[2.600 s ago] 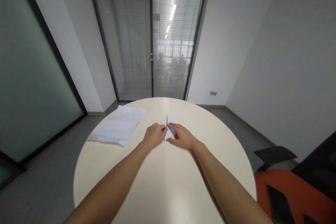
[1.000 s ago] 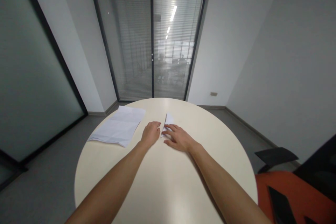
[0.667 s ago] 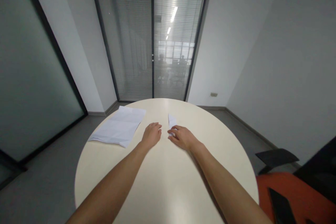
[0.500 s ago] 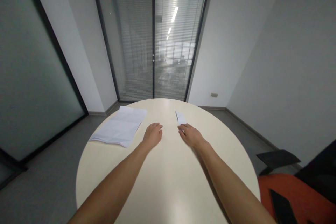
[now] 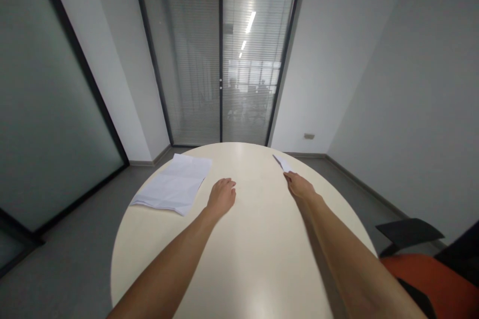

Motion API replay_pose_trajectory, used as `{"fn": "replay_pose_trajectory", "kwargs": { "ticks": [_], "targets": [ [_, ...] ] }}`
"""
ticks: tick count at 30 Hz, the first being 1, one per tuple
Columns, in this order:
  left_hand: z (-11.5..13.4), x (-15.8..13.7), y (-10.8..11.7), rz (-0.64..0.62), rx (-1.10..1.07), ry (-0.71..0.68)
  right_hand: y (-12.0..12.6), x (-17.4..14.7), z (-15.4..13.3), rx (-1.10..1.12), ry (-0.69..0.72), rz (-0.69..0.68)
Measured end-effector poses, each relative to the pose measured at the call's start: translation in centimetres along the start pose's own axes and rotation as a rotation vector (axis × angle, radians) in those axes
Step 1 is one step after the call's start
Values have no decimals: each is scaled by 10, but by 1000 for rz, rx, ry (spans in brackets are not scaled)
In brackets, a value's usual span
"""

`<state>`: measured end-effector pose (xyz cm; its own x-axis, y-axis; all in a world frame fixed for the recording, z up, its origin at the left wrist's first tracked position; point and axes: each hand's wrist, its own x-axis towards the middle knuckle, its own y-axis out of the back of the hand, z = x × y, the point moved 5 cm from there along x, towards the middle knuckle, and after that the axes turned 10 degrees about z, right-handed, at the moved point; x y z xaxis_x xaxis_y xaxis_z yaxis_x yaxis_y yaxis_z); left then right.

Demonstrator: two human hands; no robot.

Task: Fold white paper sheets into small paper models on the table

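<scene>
My right hand (image 5: 300,186) is closed, with thumb and fingers pinching the near end of a narrow folded white paper (image 5: 282,162). The paper's far end points away from me, just over the right side of the round cream table (image 5: 243,259). Near the table's middle, my left hand (image 5: 221,195) rests palm down, loosely open with slightly bent fingers, and holds nothing. To its left lies a larger stack of white paper sheets (image 5: 174,184) with creases across it, apart from the hand.
An orange chair (image 5: 422,276) with black armrests (image 5: 409,232) stands close to the table at the right. Beyond the far edge is a glass partition with blinds (image 5: 187,60). A frosted glass panel (image 5: 52,109) stands at the left.
My right hand has moved right across the table, carrying the folded paper in its closed fingers. My left hand has stayed at nearly the same spot. The view has shifted slightly.
</scene>
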<state>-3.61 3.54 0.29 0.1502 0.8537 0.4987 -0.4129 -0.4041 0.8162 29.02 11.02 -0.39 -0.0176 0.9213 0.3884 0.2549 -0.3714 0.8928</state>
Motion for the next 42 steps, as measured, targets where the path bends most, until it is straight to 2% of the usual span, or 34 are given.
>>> {"fn": "replay_pose_trajectory", "kwargs": {
  "ticks": [7,12,18,23,28,31,35,39,42],
  "targets": [
    [-1,7,0,24,-12,0,2,23,35,-66,-96,-45],
    [-2,8,0,22,-4,-4,5,27,41,-116,-125,-82],
    [-1,7,1,28,5,-3,5,25,43,-109,-159,-47],
    [3,7,5,18,28,-4,12,16,33,-112,-246,34],
    [12,4,27,64,170,13,22,0,-2,-145,-300,68],
    [3,3,43,81,311,133,23,-13,-25,-155,-311,74],
    [-25,0,57,31,480,366,24,-31,-43,-194,-247,118],
    [-51,-6,59,9,511,529,24,-45,-47,-172,-179,131],
    [-60,-9,57,-25,475,563,23,-51,-49,-151,-132,91]
  ]
}}
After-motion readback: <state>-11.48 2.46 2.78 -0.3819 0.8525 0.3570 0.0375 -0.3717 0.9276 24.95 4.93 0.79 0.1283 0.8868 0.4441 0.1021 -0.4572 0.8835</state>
